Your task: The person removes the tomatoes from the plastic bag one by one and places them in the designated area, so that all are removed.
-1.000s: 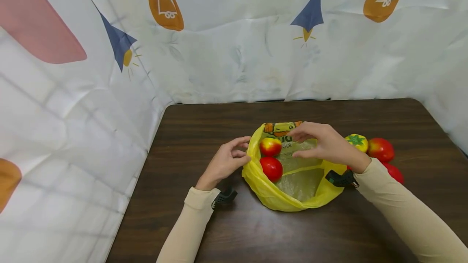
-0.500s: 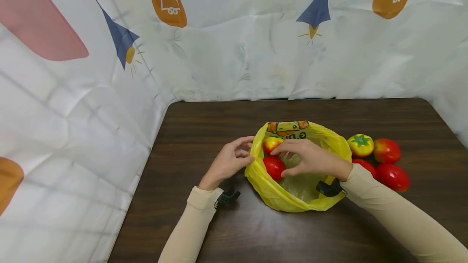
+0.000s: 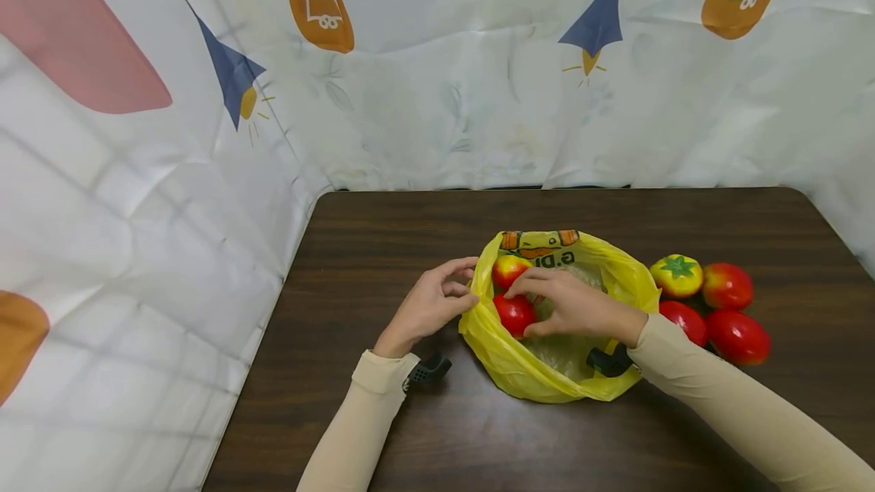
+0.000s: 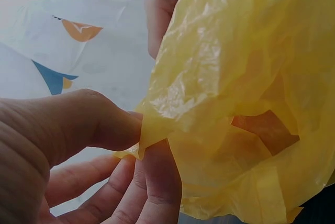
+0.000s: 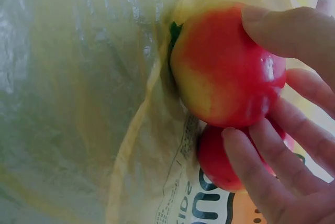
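A yellow plastic bag [image 3: 502, 363] stands with its mouth spread wide on the dark table. My left hand [image 3: 431, 306] pinches the bag's left rim between thumb and fingers, and the left wrist view shows the thin plastic [image 4: 204, 72] caught there. Inside the bag on the left lie two red-and-yellow toy tomatoes. My right hand [image 3: 574, 302] reaches into the bag and grips the nearer tomato [image 5: 225, 67], thumb on one side and fingers on the other. The second tomato [image 5: 215, 158] lies right beside it, partly behind the fingers.
Just right of the bag sit a yellow tomato [image 3: 677, 276] with a green star-shaped top and several red ones, among them a large red tomato [image 3: 738, 336]. A white printed curtain [image 3: 424, 112] hangs behind the brown wooden table [image 3: 383, 238] and along its left side.
My right hand has moved left and down into the bag, from above its opening onto the nearer tomato. The left hand keeps its hold on the rim.
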Available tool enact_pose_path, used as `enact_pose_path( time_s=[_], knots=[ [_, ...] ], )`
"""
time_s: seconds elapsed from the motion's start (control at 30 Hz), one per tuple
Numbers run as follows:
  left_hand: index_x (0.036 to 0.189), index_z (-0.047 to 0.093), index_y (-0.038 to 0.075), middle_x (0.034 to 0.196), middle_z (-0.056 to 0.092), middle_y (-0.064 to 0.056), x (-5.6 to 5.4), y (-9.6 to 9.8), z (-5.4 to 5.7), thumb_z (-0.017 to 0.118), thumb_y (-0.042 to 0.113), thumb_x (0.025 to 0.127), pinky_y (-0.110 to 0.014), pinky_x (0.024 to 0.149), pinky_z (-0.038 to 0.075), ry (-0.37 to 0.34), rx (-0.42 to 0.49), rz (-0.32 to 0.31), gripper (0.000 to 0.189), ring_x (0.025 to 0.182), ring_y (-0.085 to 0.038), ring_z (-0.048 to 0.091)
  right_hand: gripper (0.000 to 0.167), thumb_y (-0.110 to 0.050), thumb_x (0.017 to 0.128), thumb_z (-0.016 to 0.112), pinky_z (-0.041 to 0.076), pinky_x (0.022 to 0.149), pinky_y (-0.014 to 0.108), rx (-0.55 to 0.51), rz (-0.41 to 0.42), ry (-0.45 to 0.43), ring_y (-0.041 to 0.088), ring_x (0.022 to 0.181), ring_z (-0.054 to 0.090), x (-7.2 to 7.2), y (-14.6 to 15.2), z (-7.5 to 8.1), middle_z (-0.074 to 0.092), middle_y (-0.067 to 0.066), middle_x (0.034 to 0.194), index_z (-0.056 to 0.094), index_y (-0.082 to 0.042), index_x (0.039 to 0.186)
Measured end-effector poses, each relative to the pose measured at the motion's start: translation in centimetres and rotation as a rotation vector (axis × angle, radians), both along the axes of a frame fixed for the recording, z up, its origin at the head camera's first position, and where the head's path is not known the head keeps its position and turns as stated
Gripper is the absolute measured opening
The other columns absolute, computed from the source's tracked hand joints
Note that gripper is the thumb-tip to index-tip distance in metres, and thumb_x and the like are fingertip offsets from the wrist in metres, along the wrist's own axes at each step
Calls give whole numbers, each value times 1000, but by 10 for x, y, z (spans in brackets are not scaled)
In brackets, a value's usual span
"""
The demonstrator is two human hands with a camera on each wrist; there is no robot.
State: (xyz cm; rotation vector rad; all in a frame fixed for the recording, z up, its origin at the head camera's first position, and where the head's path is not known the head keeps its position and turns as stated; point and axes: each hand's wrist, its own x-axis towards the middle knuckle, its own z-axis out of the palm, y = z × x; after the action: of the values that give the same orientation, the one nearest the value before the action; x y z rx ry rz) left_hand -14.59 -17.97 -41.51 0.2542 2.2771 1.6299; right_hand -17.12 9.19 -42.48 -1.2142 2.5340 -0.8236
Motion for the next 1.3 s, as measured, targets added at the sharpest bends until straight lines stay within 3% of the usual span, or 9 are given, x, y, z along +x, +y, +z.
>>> enact_pose_path(
  time_s=[0.43, 0.77, 1.0, 1.3],
  knots=[
    [149, 54, 19, 133, 61, -10, 1, 1, 1, 71, 9, 93, -30, 87, 63, 3, 0, 0, 59, 103, -18, 73, 52, -33, 79, 90, 61, 89, 33, 14, -16, 50, 14, 103, 65, 0, -1, -4, 68, -1, 127, 68, -23, 126],
    [150, 53, 19, 133, 62, -11, 1, 0, 1, 71, 11, 94, -32, 89, 63, 10, 5, -17, 59, 107, -20, 74, 51, -34, 80, 88, 60, 87, 30, 33, -29, 19, 10, 100, 65, 5, 4, -3, 67, -1, 129, 68, -23, 126],
    [150, 53, 19, 135, 61, -11, 2, 1, 1, 70, 11, 94, -31, 87, 63, 11, 12, -22, 59, 106, -20, 74, 50, -29, 79, 88, 63, 86, 30, -17, -50, -27, 14, 103, 68, 9, 17, 6, 67, -1, 125, 68, -22, 125],
    [150, 52, 19, 134, 61, -12, 4, 0, 2, 71, 12, 94, -30, 86, 62, 23, 7, -34, 59, 108, -21, 74, 50, -22, 79, 89, 64, 85, 30, -59, -89, -16, 13, 105, 69, 14, 31, 20, 66, -2, 126, 68, -22, 125]
  ],
)
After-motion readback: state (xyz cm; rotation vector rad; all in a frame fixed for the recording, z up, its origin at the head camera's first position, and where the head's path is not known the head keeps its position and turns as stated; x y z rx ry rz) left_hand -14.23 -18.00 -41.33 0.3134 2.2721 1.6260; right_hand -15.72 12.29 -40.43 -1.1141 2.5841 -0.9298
